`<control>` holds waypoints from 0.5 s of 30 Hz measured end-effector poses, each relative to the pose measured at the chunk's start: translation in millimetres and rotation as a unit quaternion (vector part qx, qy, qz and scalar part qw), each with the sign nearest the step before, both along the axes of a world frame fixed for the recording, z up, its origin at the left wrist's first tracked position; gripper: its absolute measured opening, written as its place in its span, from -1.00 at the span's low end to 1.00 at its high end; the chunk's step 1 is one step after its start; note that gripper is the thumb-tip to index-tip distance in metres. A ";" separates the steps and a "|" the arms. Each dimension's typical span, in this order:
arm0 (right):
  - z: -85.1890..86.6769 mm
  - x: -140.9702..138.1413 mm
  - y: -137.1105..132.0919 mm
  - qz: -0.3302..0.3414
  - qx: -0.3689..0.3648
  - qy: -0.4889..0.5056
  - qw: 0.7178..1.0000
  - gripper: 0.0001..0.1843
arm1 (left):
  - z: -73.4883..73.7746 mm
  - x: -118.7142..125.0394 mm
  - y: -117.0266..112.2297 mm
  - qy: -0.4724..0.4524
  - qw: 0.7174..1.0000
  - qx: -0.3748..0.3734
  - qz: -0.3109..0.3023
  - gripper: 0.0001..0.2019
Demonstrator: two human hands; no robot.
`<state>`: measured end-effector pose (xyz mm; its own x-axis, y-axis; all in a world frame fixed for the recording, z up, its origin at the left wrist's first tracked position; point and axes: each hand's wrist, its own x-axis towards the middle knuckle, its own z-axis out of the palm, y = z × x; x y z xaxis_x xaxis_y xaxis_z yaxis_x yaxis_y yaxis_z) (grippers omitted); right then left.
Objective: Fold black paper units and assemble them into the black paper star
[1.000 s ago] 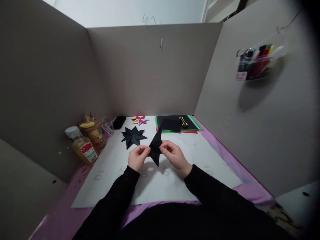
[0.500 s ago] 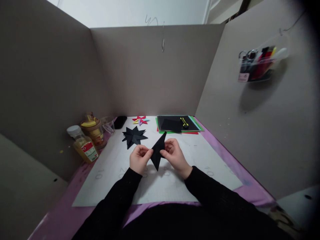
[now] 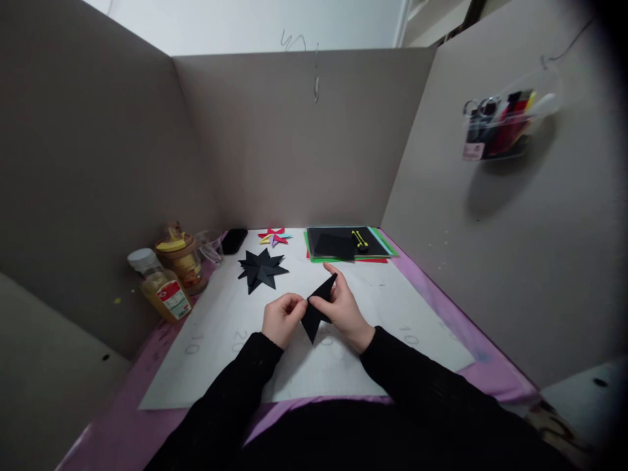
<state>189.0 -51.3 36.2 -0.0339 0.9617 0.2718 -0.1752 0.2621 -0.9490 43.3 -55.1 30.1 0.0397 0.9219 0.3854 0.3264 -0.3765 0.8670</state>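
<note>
Both my hands hold a folded black paper piece (image 3: 318, 307) with pointed ends just above the white mat (image 3: 373, 353). My left hand (image 3: 281, 318) pinches its left edge with closed fingers. My right hand (image 3: 343, 306) grips its right side, the index finger lying along the upper point. A finished black paper star (image 3: 261, 268) lies on the mat behind my left hand.
A stack of black, green and red paper sheets (image 3: 349, 243) with a small black and yellow tool (image 3: 360, 240) lies at the back. A small colourful star (image 3: 275, 236), a dark case (image 3: 234, 240), jars (image 3: 184, 258) and a bottle (image 3: 159, 284) sit at the left. A pen holder (image 3: 503, 124) hangs on the right cardboard wall.
The black piece has tilted from near upright to lie flatter, its upper point swinging right and down. Both hands moved slightly right and lower toward the mat.
</note>
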 end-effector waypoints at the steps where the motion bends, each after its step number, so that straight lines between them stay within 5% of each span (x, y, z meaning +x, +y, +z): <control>1: -0.2 -0.3 0.0 -0.005 -0.002 -0.008 1.000 -0.17 | 0.1 0.0 0.1 0.010 1.000 0.004 -0.005 -0.82; 15: -10.0 8.3 15.8 -0.076 -0.017 0.048 0.996 -0.19 | -8.5 2.5 7.2 -0.137 0.977 -0.153 -0.066 -0.77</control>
